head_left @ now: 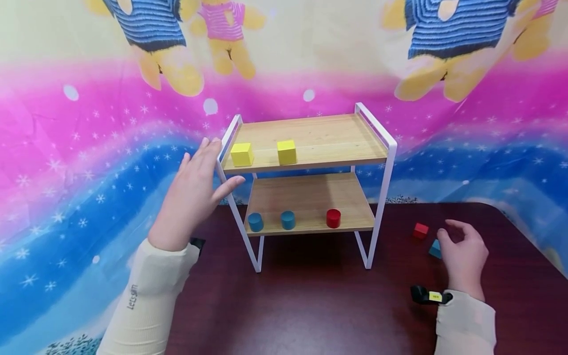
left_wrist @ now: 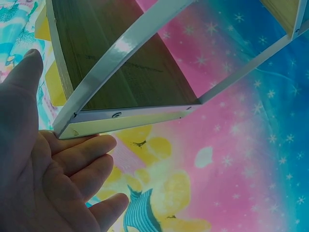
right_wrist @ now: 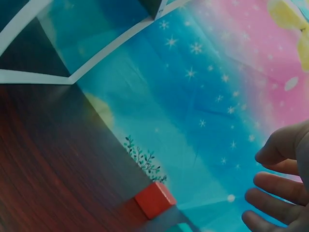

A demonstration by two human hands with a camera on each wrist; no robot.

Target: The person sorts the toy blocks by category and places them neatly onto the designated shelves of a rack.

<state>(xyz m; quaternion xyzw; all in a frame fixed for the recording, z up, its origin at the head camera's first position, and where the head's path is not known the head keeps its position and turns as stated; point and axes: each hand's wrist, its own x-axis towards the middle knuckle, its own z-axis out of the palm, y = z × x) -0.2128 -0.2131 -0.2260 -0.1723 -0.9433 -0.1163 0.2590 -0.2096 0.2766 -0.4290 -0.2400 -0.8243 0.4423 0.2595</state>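
Note:
A two-tier shelf (head_left: 310, 135) with a white frame stands on the table. My left hand (head_left: 188, 202) is at its upper left corner, fingers straight and thumb spread; in the left wrist view the fingers (left_wrist: 89, 154) lie by the frame's corner. Two yellow cubes, one at the left (head_left: 241, 155) and another (head_left: 287, 152) beside it, sit on the top board. My right hand (head_left: 463, 256) hovers beside a teal block (head_left: 435, 249), with thumb and fingers apart and nothing between them. A red cube (head_left: 420, 230) lies just behind that block.
On the lower board stand two blue cylinders, one (head_left: 255, 222) left of the other (head_left: 288, 220), and a red cylinder (head_left: 334, 218). The table (head_left: 301, 310) is dark reddish wood. A printed cloth (head_left: 111, 123) hangs behind it.

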